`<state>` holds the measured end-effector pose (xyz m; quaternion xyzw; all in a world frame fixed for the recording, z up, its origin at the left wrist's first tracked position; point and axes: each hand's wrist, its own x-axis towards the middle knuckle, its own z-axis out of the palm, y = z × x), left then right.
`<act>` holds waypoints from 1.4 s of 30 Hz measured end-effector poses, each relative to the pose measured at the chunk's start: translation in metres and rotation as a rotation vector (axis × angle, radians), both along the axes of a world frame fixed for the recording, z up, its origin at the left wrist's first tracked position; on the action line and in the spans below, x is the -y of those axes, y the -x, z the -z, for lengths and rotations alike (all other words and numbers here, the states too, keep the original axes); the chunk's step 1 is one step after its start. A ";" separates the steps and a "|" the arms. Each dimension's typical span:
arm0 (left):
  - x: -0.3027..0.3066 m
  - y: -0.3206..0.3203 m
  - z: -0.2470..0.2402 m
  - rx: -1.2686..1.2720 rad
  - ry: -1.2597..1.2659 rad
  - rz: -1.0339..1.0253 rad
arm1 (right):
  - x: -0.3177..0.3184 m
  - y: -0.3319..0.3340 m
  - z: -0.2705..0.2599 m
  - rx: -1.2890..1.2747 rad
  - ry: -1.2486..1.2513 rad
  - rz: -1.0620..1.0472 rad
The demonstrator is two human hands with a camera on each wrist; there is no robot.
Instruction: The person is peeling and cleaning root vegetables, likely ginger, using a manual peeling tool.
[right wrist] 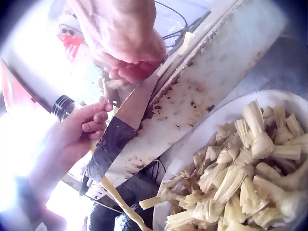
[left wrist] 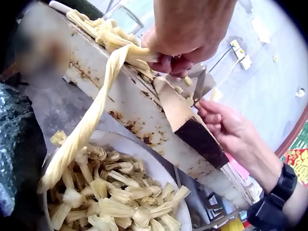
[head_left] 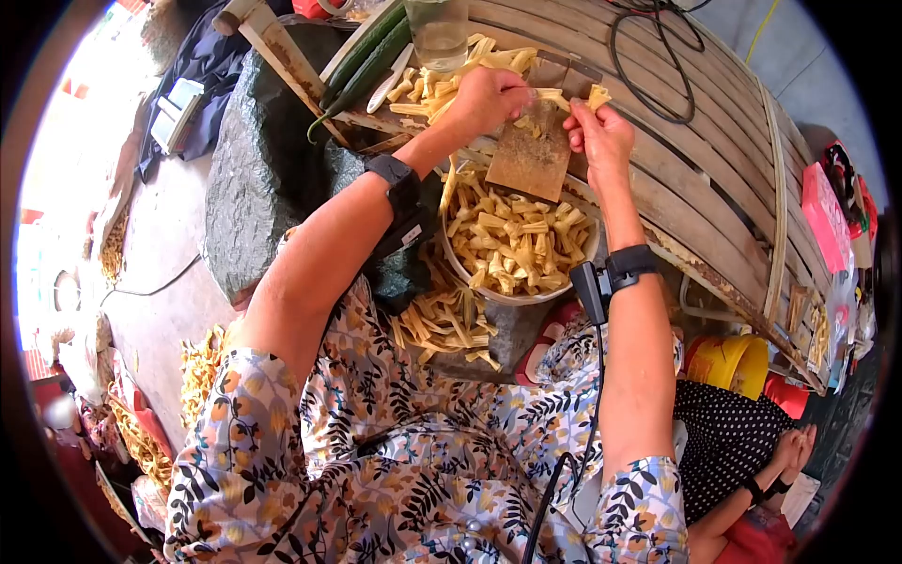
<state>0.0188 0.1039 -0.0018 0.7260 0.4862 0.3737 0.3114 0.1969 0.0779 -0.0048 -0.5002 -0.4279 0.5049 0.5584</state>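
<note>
My left hand (head_left: 487, 101) grips a long, twisted pale-yellow strip (left wrist: 103, 94), whose tail hangs down over the bowl in the left wrist view. Its other end (head_left: 550, 96) runs across toward my right hand (head_left: 603, 139), which pinches a knotted piece (head_left: 598, 96) between thumb and fingers. Between and below the hands lies a small wooden board (head_left: 528, 162), jutting over the bench edge. A grey metal blade (left wrist: 204, 83) stands at the board's far end. Under the board, a white bowl (head_left: 458, 260) is full of knotted yellow pieces (head_left: 517, 240).
Loose yellow strips (head_left: 437, 92) lie on the slatted bench (head_left: 695, 179), beside a glass of liquid (head_left: 440, 38) and green cucumbers (head_left: 371, 56). A black cable (head_left: 648, 56) loops at the back. More strips (head_left: 442, 320) lie below the bowl. Another person's hands (head_left: 794, 446) rest at right.
</note>
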 end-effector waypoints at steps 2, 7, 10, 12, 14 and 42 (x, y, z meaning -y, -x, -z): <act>0.002 0.005 0.002 -0.002 0.027 -0.009 | 0.005 -0.014 0.014 0.065 0.030 0.098; 0.025 0.022 -0.018 0.326 0.291 0.165 | 0.040 -0.032 -0.006 -0.064 0.111 -0.054; 0.052 0.021 -0.028 0.386 0.422 0.331 | 0.066 -0.031 -0.015 0.030 0.192 -0.178; 0.064 0.021 -0.027 0.372 0.474 0.425 | 0.083 -0.025 -0.024 0.141 0.227 -0.253; 0.075 0.019 -0.024 0.373 0.478 0.455 | 0.090 -0.029 -0.016 0.568 -0.083 -0.286; 0.090 0.021 -0.019 0.262 0.426 0.534 | 0.117 -0.002 -0.048 -0.087 0.072 -0.820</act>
